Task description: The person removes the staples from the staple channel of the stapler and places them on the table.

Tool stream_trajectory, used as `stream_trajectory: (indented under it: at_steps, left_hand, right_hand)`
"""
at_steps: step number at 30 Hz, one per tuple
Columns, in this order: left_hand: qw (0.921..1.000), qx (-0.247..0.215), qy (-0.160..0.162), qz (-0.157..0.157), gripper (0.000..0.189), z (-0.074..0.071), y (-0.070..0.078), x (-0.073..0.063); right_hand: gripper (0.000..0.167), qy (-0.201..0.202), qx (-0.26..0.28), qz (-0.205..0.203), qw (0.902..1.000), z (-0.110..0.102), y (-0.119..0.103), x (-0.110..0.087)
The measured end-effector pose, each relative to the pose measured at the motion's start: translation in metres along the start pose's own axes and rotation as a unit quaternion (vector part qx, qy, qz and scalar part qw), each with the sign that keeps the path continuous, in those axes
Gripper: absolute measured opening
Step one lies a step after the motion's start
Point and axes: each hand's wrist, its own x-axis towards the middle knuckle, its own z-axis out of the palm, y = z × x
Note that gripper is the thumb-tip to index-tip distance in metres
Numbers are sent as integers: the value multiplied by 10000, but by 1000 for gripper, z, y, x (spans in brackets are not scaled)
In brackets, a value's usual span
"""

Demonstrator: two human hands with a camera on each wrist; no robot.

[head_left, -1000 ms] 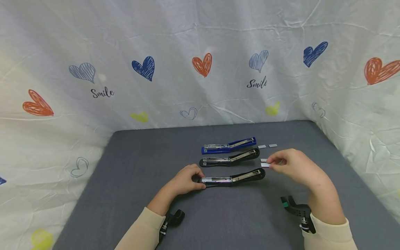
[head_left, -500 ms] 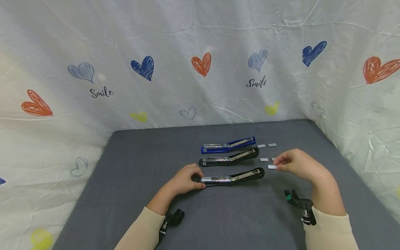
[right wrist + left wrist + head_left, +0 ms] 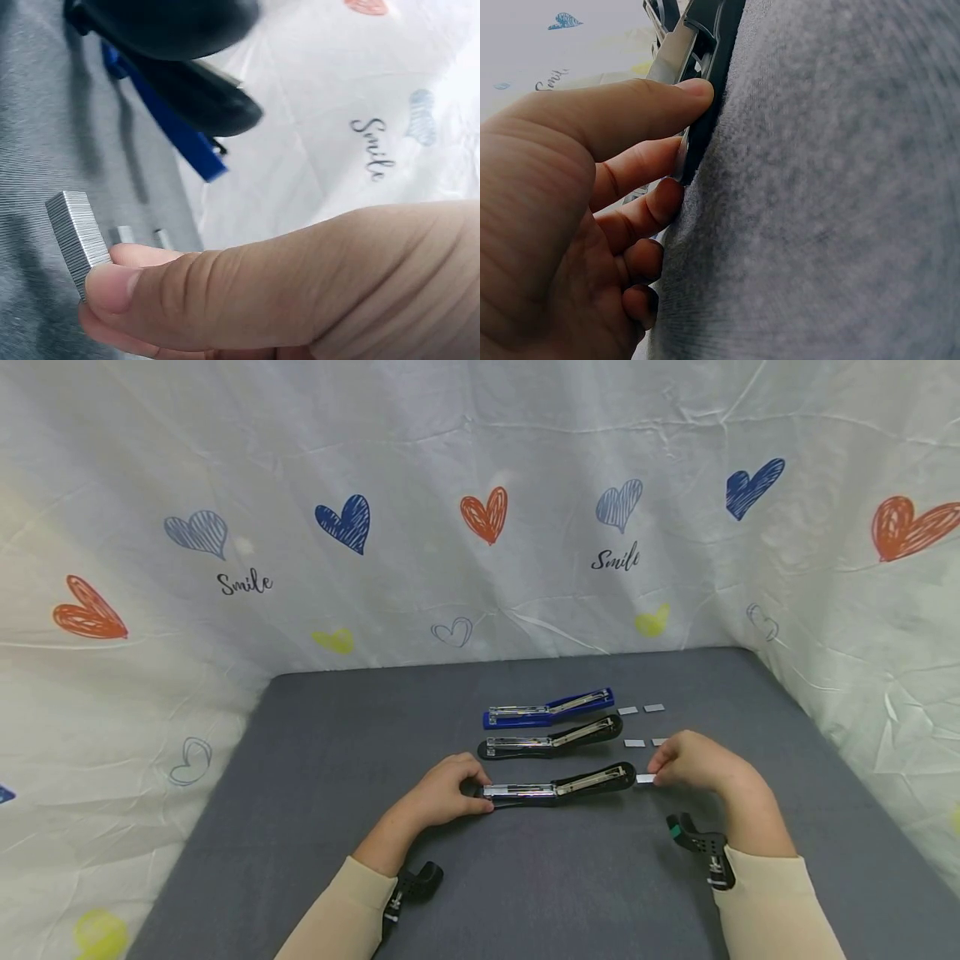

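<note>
Three opened staplers lie in a row. My left hand (image 3: 446,792) pinches the left end of the nearest black stapler (image 3: 558,787) between thumb and fingers; the left wrist view shows the thumb across that stapler's edge (image 3: 711,64). Between the thumb and fingertips of my right hand (image 3: 697,764) is a strip of staples (image 3: 73,236), held just past the nearest stapler's raised right end. Behind are a second black stapler (image 3: 551,740) and a blue stapler (image 3: 549,710).
Two staple strips, one whole (image 3: 633,743) and one partly hidden by my right hand (image 3: 659,742), lie right of the middle stapler. Two more strips (image 3: 627,711) lie beside the blue one. A white cloth with printed hearts (image 3: 480,568) hangs behind the grey table (image 3: 360,727).
My right hand has drawn a staple strip away from beside the middle stapler, then brought it nearer, to the nearest stapler's right end. The left hand keeps its place.
</note>
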Motion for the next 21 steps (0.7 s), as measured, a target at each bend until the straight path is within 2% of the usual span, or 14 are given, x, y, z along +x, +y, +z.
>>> stream_trajectory:
  at_steps: [6, 11, 21]
  left_hand:
    - [10000, 4, 16, 5, 23, 0, 1, 0]
    - [10000, -34, 16, 15, 23, -1, 1, 0]
    - [10000, -15, -3, -17, 23, -1, 1, 0]
  right_hand:
    - [6, -44, -82, -57, 9999, 9, 1, 7]
    - [7, -91, -164, 168, 9997, 14, 1, 12]
    - [7, -83, -132, 229, 9996, 14, 0, 12]
